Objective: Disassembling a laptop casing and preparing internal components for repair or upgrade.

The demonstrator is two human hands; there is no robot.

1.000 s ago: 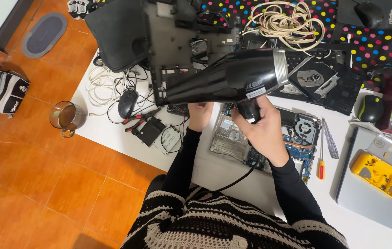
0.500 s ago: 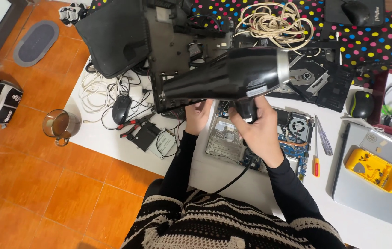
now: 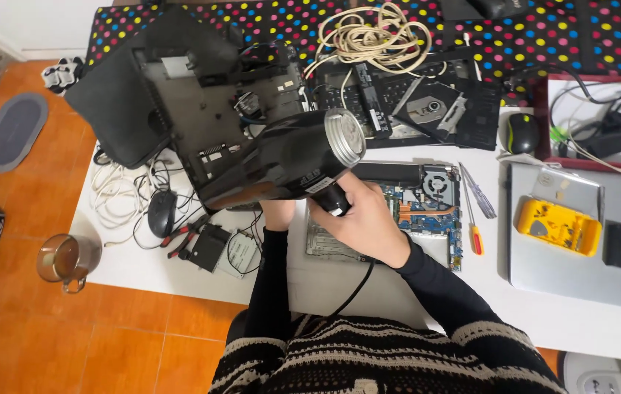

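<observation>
My right hand is closed around the handle of a black hair dryer. The dryer's silver rear grille faces up and right, and its nozzle points down-left over the edge of an opened black laptop chassis. Its black cord runs back toward my body. My left hand reaches under the dryer body, and its fingers are hidden there. Beneath both hands a bare laptop motherboard with a fan lies on the white table.
A coil of beige cable and a stripped black laptop base lie at the back. Left are a black mouse, red-handled pliers and white wires. Right are screwdrivers and a yellow multimeter on a silver laptop. A glass mug stands by the table's left corner.
The view has swung and moved closer to the table. The dryer stays in my right hand, and its nozzle now sits lower and further left over the chassis edge.
</observation>
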